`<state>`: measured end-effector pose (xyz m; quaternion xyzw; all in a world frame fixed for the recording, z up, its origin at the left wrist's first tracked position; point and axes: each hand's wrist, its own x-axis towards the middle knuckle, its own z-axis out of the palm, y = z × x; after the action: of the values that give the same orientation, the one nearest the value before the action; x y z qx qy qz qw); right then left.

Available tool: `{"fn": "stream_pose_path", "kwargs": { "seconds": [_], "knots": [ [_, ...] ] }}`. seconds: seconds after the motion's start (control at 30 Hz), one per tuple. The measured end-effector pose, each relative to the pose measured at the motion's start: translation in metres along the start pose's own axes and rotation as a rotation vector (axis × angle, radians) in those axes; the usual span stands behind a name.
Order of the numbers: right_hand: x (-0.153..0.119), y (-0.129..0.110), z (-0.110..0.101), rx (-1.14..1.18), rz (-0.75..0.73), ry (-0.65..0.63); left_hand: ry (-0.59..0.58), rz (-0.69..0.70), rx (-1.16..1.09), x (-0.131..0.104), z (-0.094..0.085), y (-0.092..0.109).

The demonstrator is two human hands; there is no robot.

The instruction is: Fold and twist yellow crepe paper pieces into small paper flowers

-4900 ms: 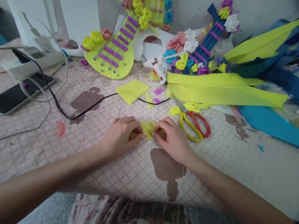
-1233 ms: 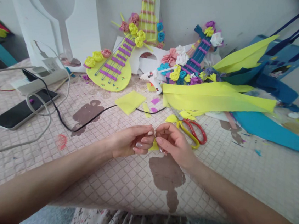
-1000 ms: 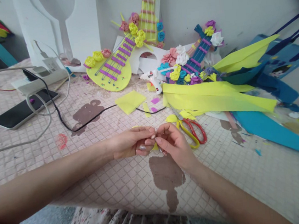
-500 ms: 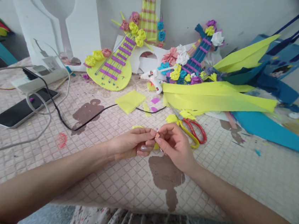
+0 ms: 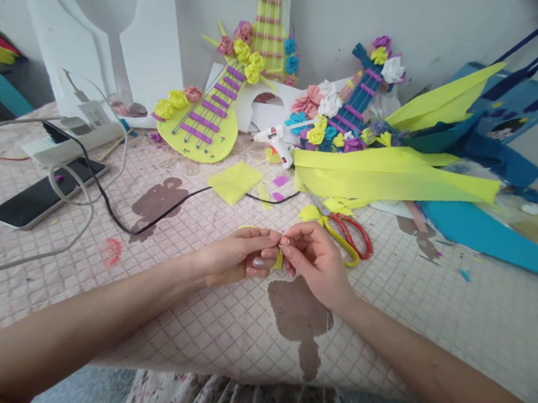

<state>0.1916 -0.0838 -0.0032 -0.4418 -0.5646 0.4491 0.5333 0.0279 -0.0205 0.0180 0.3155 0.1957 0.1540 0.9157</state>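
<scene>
Left hand (image 5: 239, 256) and right hand (image 5: 319, 257) are pinching, fingertips nearly closed, just left of the scissors (image 5: 341, 226); can't tell on what. Yellow paper (image 5: 278, 261) is showing partly hidden at the fingers, also left of the scissors.

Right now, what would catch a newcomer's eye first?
Probably the yellow guitar-shaped craft with purple strips, at the back, left of centre. Then the long yellow sheet on the right, scissors on its near side. Mid-picture, the left hand and right hand have fingertips close together.

left hand (image 5: 248, 255) and right hand (image 5: 316, 255) close together, fingertips (image 5: 273, 236) pinched, contact hard to see, forearms (image 5: 130, 301) slanting inward
</scene>
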Motion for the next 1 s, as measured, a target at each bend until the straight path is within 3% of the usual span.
{"fn": "stream_pose_path", "kwargs": {
  "seconds": [0.77,0.87,1.0],
  "knots": [
    [0.003,-0.002,-0.003,0.078,0.002,-0.001,0.024,0.093,0.307,-0.003,0.001,0.006],
    [0.002,-0.004,-0.008,-0.025,0.003,0.052,0.115,0.198,0.499,-0.007,-0.001,0.018],
    [0.000,-0.008,-0.021,-0.366,-0.088,0.077,0.301,0.410,1.000,-0.014,-0.007,0.036]
  ]
}}
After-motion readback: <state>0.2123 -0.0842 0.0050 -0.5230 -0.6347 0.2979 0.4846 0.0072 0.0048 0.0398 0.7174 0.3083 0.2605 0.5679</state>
